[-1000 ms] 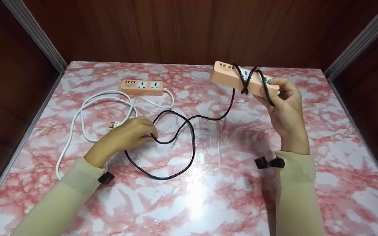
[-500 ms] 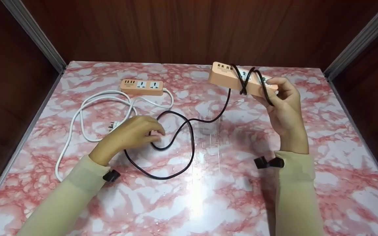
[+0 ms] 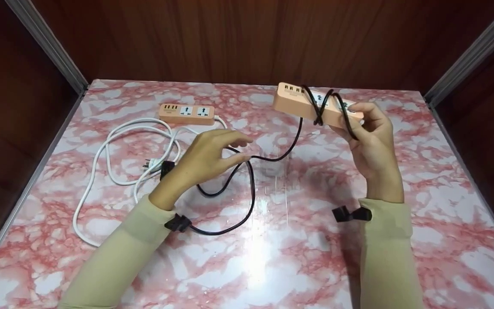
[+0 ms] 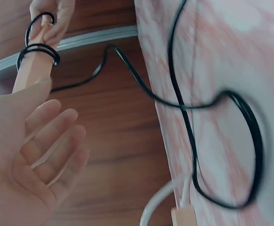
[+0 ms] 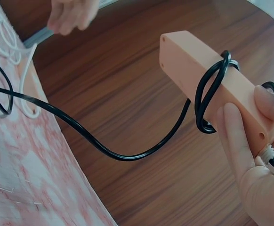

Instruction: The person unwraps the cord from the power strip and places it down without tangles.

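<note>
An orange power strip (image 3: 290, 101) is held up off the table by my right hand (image 3: 373, 139), which grips its right end between thumb and fingers. Its black cord (image 5: 203, 101) loops around the body a few times, then hangs down and lies in loose curves on the table. My left hand (image 3: 212, 156) is above the black cord's loop with fingers extended and thumb apart; in the left wrist view its palm (image 4: 14, 155) holds nothing. The black plug (image 3: 167, 168) lies just behind the left wrist.
A second orange power strip (image 3: 187, 115) lies at the back left of the pink marbled table (image 3: 315, 266). Its white cord (image 3: 94, 171) coils on the left side, and the white plug (image 3: 153, 164) is beside the black one. Brown wooden panels (image 3: 247, 38) enclose the table.
My left hand has let go of the black cord and moved right and away from me, uncovering the black plug. My right hand and its power strip have barely moved.
</note>
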`<state>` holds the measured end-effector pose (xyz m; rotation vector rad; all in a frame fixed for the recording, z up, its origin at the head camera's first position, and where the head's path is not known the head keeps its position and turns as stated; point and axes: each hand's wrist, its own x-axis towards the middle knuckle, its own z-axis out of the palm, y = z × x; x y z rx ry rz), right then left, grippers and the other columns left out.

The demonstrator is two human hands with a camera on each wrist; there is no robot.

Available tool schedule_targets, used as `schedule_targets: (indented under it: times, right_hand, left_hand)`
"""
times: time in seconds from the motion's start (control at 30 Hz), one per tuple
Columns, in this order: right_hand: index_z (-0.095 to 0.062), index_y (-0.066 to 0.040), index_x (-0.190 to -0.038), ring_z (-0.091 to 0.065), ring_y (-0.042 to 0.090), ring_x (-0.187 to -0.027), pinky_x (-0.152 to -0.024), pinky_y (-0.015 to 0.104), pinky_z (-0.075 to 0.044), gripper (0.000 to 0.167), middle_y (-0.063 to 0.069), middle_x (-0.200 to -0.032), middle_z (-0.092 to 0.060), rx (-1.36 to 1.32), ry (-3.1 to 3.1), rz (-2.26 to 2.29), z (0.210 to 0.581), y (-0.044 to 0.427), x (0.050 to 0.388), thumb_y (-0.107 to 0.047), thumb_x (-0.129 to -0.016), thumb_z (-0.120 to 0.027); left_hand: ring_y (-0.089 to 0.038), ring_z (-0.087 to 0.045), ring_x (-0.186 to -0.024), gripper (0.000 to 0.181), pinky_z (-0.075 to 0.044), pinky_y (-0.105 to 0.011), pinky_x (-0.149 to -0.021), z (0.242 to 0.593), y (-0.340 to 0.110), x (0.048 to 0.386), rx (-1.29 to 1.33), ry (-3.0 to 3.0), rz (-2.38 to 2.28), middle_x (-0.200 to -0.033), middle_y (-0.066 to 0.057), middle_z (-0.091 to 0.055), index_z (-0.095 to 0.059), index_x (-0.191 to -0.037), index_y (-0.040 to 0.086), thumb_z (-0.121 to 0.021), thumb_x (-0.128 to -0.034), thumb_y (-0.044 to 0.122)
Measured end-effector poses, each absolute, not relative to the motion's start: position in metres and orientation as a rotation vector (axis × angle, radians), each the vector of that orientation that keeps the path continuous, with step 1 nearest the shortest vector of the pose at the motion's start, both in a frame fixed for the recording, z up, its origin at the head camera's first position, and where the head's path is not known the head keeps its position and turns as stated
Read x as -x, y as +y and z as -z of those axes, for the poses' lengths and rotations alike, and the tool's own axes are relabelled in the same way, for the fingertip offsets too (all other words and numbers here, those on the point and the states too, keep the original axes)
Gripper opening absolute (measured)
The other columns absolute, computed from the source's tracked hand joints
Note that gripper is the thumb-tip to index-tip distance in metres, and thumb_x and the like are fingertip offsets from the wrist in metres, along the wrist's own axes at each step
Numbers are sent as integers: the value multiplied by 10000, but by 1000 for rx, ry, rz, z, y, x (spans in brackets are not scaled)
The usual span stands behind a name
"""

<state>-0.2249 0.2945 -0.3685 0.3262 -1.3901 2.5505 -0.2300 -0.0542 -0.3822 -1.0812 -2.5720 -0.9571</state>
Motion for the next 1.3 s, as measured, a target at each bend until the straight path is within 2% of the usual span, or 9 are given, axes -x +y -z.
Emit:
schedule_targets:
  times: [0.23,0.37,0.47,0.67,0.83,1.03,1.3]
  right_hand:
    - [-686,54,-1020,-683,244,-903,-863,351,-637,107,182,-1076,-571,-356,-1376,-2565,369,294,224,97,-934,-732]
    - [-690,54,-1022,-680,240,-906,-862,354,-637,109,180,-1083,-573,-370,-1396,-2554,369,294,224,92,-932,-738]
    - [-691,47,-1026,-684,233,-906,-857,351,-638,105,167,-1073,-580,-366,-1440,-2521,369,294,222,82,-938,-737]
    - [-690,36,-1022,-679,223,-911,-849,345,-639,97,148,-1050,-582,-374,-1480,-2496,367,292,222,67,-944,-738]
    - [-692,40,-1027,-678,220,-905,-845,340,-639,100,146,-1041,-581,-392,-1484,-2500,368,291,223,58,-943,-743]
    - [-693,44,-1024,-675,225,-911,-844,342,-640,100,154,-1047,-583,-399,-1471,-2499,367,292,223,66,-941,-744]
    - [-690,35,-1038,-696,207,-882,-841,338,-640,103,142,-1031,-593,-463,-1472,-2517,368,292,222,55,-950,-740]
  left_hand:
    - [-150,-736,-1054,315,-575,-316,-936,384,-17,233,1008,-2581,1193,-1191,-18,-779,-753,-1273,130,-749,-1018,315]
    - [-164,-738,-1056,283,-576,-352,-958,391,2,235,948,-2606,1267,-1194,-25,-780,-762,-1238,124,-763,-1009,290]
    - [-193,-743,-1042,281,-581,-397,-953,397,16,237,882,-2637,1305,-1156,-37,-793,-769,-1222,128,-767,-1003,304]
    - [-195,-755,-994,287,-573,-344,-914,404,34,244,754,-2671,1317,-1072,-12,-806,-767,-1227,157,-754,-1001,335]
    - [-186,-759,-965,330,-575,-327,-902,412,42,250,770,-2683,1352,-1085,-38,-804,-739,-1279,126,-736,-1006,312]
    - [-201,-774,-967,353,-594,-369,-907,417,45,253,857,-2676,1416,-1078,-73,-811,-713,-1305,85,-735,-1009,276]
    - [-184,-790,-924,233,-595,-305,-845,424,44,258,901,-2668,1507,-1022,-75,-820,-763,-1190,68,-744,-1009,214]
